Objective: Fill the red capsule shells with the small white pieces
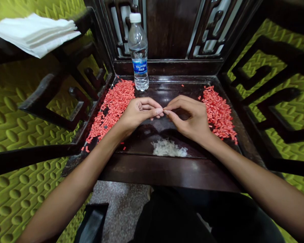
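Note:
My left hand (144, 109) and my right hand (188, 113) meet fingertip to fingertip above the middle of a dark wooden seat (167, 168). Thumb and fingers are pinched together on both hands, and whatever lies between them is too small to make out. Small red pieces form a large pile (116, 101) beside and beyond my left wrist. Another red pile (219, 114) lies to the right of my right hand. Near the seat's front edge, below the hands, sits a small heap of translucent whitish pieces (168, 148).
A water bottle (140, 54) with a blue label stands upright behind my left hand. White folded tissues (38, 33) rest on the left armrest. Carved dark armrests (276, 104) rise on both sides. A few loose red pieces lie near the front edge and at the back.

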A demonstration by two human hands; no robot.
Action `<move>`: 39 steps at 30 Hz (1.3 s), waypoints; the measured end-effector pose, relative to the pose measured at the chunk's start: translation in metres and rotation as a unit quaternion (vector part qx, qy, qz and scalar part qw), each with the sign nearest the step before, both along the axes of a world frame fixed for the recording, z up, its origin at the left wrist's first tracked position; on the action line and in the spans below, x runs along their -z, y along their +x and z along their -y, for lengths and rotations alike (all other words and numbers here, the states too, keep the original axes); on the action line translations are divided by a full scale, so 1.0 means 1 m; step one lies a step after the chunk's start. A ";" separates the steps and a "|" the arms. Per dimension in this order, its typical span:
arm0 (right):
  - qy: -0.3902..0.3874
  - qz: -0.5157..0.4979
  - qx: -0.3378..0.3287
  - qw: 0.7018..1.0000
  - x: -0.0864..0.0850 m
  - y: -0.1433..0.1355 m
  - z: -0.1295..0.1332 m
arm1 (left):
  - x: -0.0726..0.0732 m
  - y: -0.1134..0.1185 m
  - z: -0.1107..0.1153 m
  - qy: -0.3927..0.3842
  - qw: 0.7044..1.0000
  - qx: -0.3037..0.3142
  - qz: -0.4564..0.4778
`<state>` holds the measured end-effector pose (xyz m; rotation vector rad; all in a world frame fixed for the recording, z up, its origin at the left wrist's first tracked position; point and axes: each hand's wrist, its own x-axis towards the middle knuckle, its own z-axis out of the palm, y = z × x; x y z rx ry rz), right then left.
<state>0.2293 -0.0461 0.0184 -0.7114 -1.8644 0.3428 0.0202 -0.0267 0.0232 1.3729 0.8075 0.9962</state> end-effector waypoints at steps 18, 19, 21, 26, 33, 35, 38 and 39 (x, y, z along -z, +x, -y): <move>-0.030 -0.019 -0.009 0.999 -0.001 -0.001 0.001 | -0.003 -0.002 0.001 -0.019 1.000 0.015 0.015; -0.028 -0.020 -0.011 0.999 -0.001 -0.001 0.001 | -0.003 -0.002 0.001 -0.019 1.000 0.016 0.014; -0.025 -0.022 -0.013 0.999 -0.001 -0.001 0.001 | -0.003 -0.002 0.000 -0.019 1.000 0.018 0.015; -0.039 -0.043 -0.028 0.998 0.003 -0.002 0.001 | -0.001 0.000 0.000 -0.027 0.999 0.033 0.031; -0.100 -0.092 -0.044 0.990 0.007 -0.007 0.004 | 0.001 0.003 0.003 -0.049 0.996 0.042 0.063; -0.102 -0.114 -0.048 0.987 0.006 -0.009 0.006 | 0.001 0.004 0.004 -0.052 0.995 0.046 0.074; -0.111 -0.133 -0.047 0.984 0.006 -0.011 0.008 | 0.001 0.005 0.004 -0.063 0.993 0.051 0.084; -0.116 -0.135 -0.045 0.983 0.005 -0.012 0.008 | 0.001 0.005 0.005 -0.068 0.993 0.052 0.087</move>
